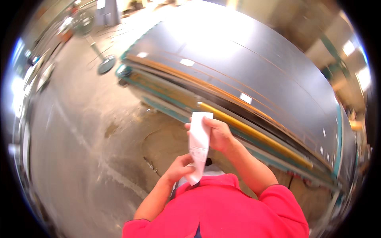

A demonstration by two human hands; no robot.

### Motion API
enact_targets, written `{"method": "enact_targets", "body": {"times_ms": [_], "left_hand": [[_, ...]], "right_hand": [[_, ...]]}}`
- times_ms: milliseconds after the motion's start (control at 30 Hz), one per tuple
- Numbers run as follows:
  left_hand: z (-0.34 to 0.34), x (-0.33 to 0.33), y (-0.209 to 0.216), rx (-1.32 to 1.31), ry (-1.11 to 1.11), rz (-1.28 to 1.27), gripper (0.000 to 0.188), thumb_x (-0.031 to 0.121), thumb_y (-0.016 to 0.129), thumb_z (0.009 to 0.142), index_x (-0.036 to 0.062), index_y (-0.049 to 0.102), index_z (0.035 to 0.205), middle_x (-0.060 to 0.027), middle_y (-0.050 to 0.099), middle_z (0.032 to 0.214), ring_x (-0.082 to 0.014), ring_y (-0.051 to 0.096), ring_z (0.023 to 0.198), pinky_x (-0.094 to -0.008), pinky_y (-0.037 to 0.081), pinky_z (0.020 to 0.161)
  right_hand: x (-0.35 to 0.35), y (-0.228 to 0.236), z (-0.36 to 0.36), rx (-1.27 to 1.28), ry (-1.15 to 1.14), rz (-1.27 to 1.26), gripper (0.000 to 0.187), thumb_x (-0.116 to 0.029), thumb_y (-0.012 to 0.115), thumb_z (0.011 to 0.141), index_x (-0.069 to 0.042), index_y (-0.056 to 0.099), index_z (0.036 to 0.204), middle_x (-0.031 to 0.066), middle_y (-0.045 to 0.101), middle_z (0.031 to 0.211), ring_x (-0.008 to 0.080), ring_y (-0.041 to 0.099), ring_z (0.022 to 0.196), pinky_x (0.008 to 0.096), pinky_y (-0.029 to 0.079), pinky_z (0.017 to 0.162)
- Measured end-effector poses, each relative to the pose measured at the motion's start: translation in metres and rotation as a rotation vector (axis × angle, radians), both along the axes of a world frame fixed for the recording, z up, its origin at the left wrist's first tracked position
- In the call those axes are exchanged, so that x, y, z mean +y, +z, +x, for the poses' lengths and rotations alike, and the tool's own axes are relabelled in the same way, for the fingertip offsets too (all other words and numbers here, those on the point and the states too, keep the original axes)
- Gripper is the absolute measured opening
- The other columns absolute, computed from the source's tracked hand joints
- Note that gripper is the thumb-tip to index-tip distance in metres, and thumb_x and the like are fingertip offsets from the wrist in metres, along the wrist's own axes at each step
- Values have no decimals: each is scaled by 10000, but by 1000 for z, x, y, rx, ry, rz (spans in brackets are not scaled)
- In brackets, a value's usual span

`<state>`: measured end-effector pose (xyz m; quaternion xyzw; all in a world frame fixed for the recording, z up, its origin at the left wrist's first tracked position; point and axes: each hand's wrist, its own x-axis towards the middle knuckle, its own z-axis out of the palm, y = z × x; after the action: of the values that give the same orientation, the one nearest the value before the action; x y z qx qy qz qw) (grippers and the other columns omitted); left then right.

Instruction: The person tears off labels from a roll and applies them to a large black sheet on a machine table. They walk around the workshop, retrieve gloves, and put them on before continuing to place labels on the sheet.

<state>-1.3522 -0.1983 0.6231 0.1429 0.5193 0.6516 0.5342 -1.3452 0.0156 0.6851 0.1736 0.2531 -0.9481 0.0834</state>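
White paper slip [199, 147] pinched between both hands.

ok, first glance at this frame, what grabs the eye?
The long white paper strip at centre, held upright between both hands: the right hand grips its upper part, the left hand pinches it lower down. Behind it, filling the upper right, lies a big stack of dark sheets with teal and orange edges. The person's red shirt fills the bottom edge.
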Motion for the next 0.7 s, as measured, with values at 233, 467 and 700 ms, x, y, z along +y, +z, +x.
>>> {"method": "enact_targets", "body": {"times_ms": [233, 467, 700], "left_hand": [[-5, 22, -11, -145, -122, 173, 257, 93, 646, 811, -47, 659, 1027, -84, 688, 942, -161, 649, 833, -292, 514, 751], [6, 66, -6, 42, -137, 139, 205, 130, 685, 832, -30, 672, 960, -63, 692, 869, -133, 646, 774, -265, 506, 697], [33, 134, 20, 105, -49, 295, 178, 82, 702, 855, -13, 667, 1002, -33, 674, 902, -101, 615, 822, -254, 494, 707]], "right_hand": [[37, -13, 72, -288, -273, 327, 486, -429, 485, 968, 21, 563, 1133, 130, 666, 1038, 225, 656, 917, 376, 531, 791], [57, -3, 158, -319, -392, 897, 277, -254, 614, 927, 13, 644, 993, 93, 688, 882, 145, 652, 780, 260, 511, 692], [90, 23, 185, -44, -600, 1230, 131, -9, 655, 844, 6, 658, 974, 82, 679, 952, 134, 637, 866, 254, 510, 773]]}}
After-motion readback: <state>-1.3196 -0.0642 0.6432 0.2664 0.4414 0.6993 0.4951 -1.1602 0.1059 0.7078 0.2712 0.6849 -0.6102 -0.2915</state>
